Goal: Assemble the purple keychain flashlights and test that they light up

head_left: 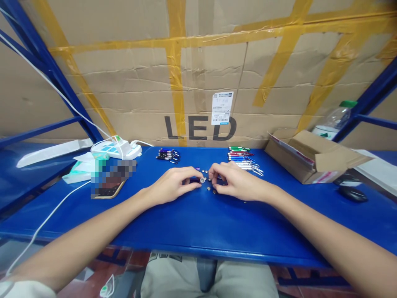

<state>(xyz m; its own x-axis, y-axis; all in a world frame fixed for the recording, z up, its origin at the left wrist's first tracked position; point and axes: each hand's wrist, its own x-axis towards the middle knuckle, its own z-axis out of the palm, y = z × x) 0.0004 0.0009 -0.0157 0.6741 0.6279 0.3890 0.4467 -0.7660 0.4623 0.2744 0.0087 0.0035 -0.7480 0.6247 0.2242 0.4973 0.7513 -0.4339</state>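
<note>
My left hand [175, 182] rests on the blue table [198, 223] with its fingers curled round a small dark keychain flashlight [195, 180], whose open end points right. My right hand [231, 180] is beside it, fingers pinched over several small round button batteries [208, 182] scattered between the two hands. Whether the right fingers hold a battery is hidden. One pile of small keychain flashlights [168, 155] lies behind the left hand. A second, more colourful pile [243, 159] lies behind the right hand.
An open cardboard box [310, 159] stands at the right, with a black mouse [352, 193] and a plastic bottle [335, 120] near it. At the left are a white power strip [116, 149], a phone [108, 186] and a trailing cable. A large cardboard sheet backs the table.
</note>
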